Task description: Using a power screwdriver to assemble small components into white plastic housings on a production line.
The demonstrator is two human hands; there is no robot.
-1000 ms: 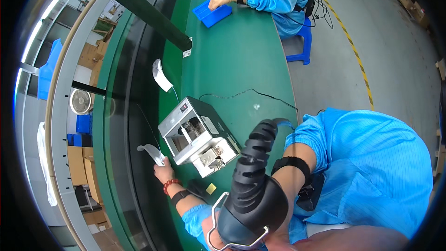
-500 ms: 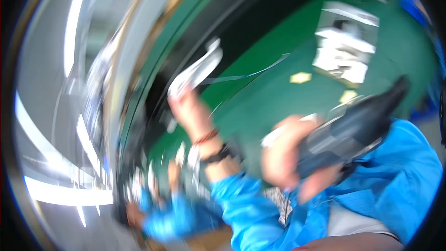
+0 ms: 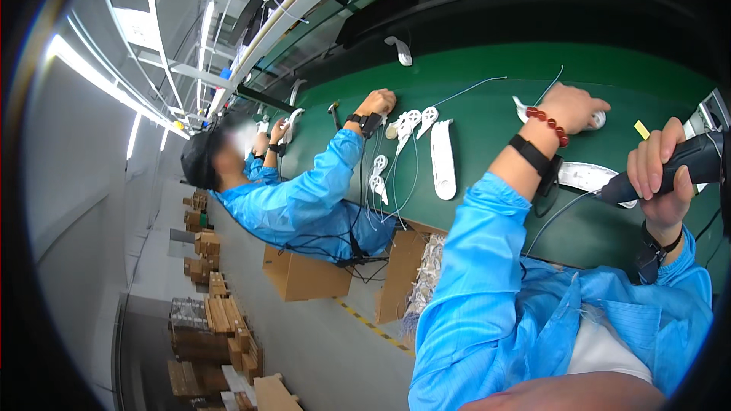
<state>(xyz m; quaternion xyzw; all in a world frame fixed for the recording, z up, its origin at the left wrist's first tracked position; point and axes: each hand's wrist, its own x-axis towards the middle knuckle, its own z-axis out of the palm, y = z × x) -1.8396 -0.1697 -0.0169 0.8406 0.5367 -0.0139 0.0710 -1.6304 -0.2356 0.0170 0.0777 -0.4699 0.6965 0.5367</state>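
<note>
Flanking left hand point(image 3: 572, 106), white plastic parts point(image 3: 442, 158), co-worker point(image 3: 304, 190)

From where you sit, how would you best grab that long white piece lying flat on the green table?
Probably at its narrow middle, coming straight down from above. The long white piece lies flat on the green table with bare table along both long sides, so fingers could pinch across its width. Its ends sit nearer the thin wires and small white parts.

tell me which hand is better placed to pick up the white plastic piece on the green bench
Left. The left hand already rests on the curved white plastic piece, while the right hand is full, gripping a black power tool.
</note>
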